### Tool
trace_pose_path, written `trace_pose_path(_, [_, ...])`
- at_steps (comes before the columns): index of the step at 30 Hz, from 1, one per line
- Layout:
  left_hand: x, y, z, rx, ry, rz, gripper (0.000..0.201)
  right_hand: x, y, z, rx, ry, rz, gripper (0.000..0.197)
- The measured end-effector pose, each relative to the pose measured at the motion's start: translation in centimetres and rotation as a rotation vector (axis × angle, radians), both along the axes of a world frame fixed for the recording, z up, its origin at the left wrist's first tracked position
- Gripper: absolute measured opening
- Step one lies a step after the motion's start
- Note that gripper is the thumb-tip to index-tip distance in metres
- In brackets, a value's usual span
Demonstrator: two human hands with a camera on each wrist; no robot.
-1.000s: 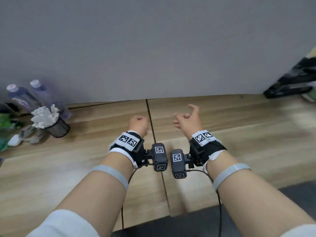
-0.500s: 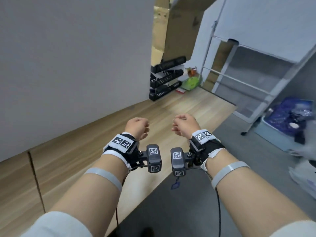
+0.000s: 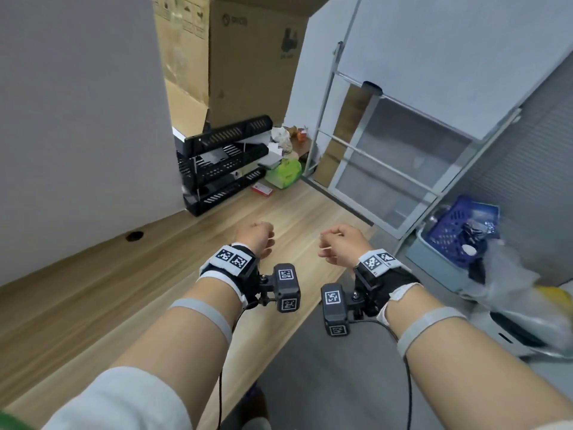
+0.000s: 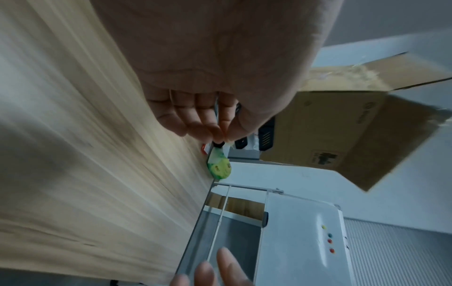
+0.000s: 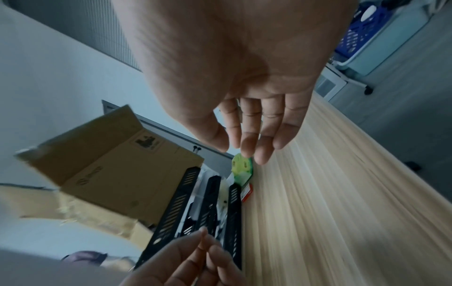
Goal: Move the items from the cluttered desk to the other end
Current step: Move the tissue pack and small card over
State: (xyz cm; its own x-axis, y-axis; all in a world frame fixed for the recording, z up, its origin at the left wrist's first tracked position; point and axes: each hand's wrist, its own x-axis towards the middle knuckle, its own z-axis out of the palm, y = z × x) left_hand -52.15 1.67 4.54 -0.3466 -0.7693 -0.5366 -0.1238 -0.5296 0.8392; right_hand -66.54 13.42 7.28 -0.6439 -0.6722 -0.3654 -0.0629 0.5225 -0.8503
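Both my hands hover side by side over the wooden desk, holding nothing. My left hand is curled into a loose fist; in the left wrist view its fingers bend in to meet the thumb. My right hand is relaxed, its fingers nearly straight. At the desk's far end stand a black tiered tray rack, a green packet and a small red box, well beyond both hands.
A grey partition runs along the desk's left side, with a cable hole near it. A large cardboard box stands behind the rack. A metal-framed whiteboard and a blue basket are on the floor at right.
My view has swung right, from the bottles and mesh cup at the left end to the rack at the far end. The right hand's fingers have eased down.
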Motion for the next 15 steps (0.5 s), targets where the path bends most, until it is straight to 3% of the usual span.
trace_pose_path(7, [-7.3,-7.8,0.9,0.001,-0.006,0.078,0.017,-9.0,-7.2,0.9,0.009,0.039,0.011,0.012])
trace_pose_path(11, [-9.5,-11.3,0.1,-0.025,-0.048,0.158,0.02,-12.3,-12.3,-1.3,0.067,0.024,0.046,0.013])
trace_pose_path(15, [-12.4,-14.4,-2.3,-0.05,-0.106,0.234,0.018,-15.8,-17.7,-4.2,0.153,0.054,0.2,0.008])
